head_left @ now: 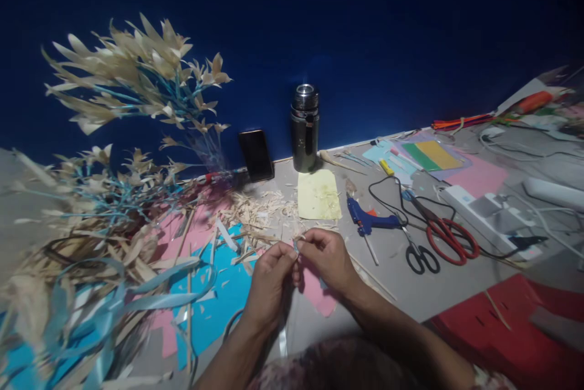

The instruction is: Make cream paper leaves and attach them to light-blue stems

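Note:
My left hand and my right hand meet at the middle of the table, thumbs and fingertips pinched together. Between the fingertips is a small pale bluish piece, mostly covered and too small to name. A narrow pale strip hangs below my left hand; whether it joins the held piece is hidden. Under my right hand lies pink paper. A blue glue gun rests to the right, near black-handled scissors and larger red-handled scissors.
Dried-husk flowers with blue stems stand at the left, above husk scraps and light blue ribbon. At the back are a phone, a steel flask and a yellow sheet. A power strip with cables lies right, near a red chair.

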Tool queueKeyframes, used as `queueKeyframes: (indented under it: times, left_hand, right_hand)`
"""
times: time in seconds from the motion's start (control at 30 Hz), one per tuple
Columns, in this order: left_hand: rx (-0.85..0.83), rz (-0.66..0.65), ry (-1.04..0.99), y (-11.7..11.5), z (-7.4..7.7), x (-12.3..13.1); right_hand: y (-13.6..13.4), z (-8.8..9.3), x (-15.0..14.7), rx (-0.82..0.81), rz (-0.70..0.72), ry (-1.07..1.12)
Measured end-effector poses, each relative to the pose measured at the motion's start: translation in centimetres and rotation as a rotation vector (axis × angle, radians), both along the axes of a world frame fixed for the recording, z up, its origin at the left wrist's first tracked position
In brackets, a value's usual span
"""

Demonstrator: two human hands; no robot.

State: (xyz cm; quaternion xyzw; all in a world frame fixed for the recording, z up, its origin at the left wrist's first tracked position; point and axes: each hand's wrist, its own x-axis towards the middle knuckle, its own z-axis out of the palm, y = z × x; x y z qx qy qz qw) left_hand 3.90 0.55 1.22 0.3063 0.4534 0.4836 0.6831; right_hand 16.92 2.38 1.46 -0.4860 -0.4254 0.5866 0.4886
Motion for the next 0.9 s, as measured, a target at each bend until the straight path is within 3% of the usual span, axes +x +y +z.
queueKeyframes:
  times: [0.3, 0.7, 0.9]
  left_hand:
    - [-0.054, -0.115, -0.098, 0.2, 0.6, -0.2]
    - [-0.024, 0.115, 0.027, 0.6, 0.9, -0.3]
    - [0.047, 0.168, 0.153, 0.4, 1.0, -0.1]
  right_hand:
    - [-0.2, 0.0, -0.1, 0.019, -0.052, -0.014]
    - [-0.2, 0.1, 0.2, 0.068, 0.004, 0.016]
    - [-0.5, 0.4, 0.0, 0.209, -0.041, -0.100]
